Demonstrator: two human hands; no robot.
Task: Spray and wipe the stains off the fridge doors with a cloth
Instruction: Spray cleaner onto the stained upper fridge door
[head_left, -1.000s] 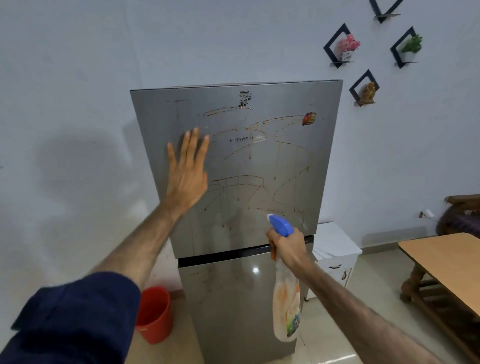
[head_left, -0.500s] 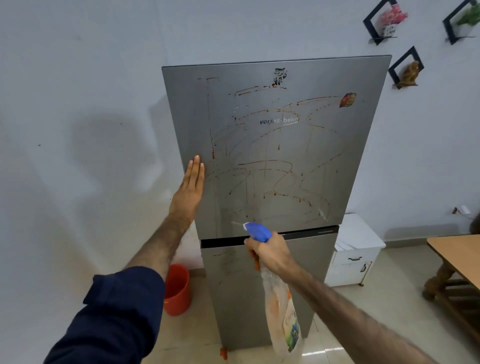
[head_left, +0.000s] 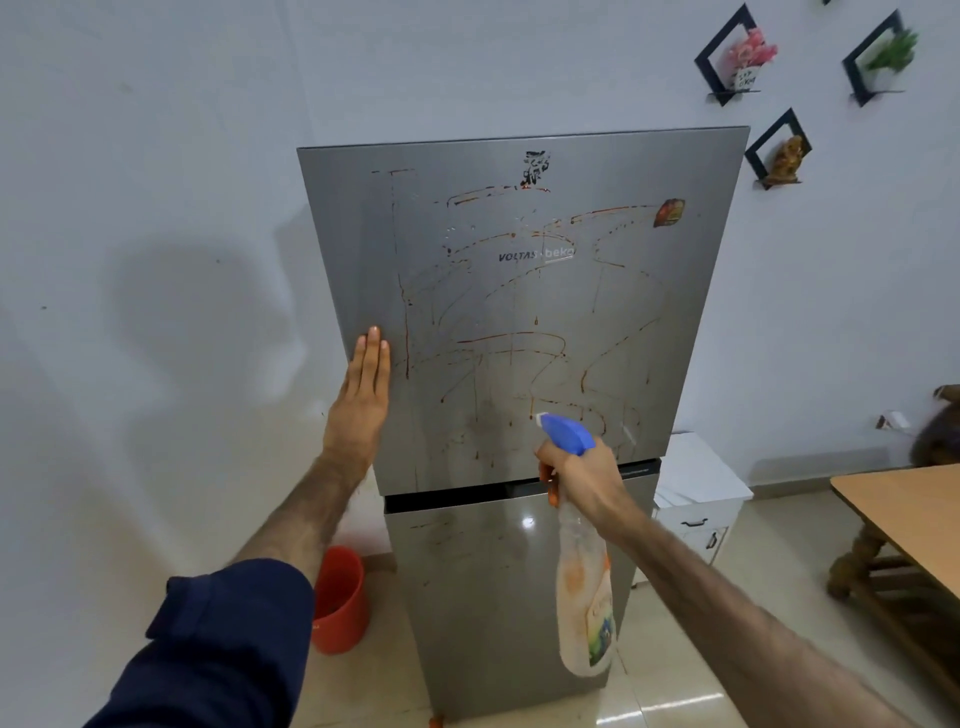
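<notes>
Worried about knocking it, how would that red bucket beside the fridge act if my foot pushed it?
The bucket looks like thin plastic, so probably light and likely to slide on the glossy tiled floor. Its contents aren't visible; if empty, a kick near the rim might tip it.

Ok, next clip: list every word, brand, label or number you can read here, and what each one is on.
"VOLTAS beko": brand badge on the upper fridge door, amid the reddish stains.
Black sticker near the door's top edge: marks too blurred to read.
Coloured sticker at upper right: no legible text.
Spray bottle label, in the right hand: too blurred.
White flower pot on the wall shelf: lettering too small.
</notes>
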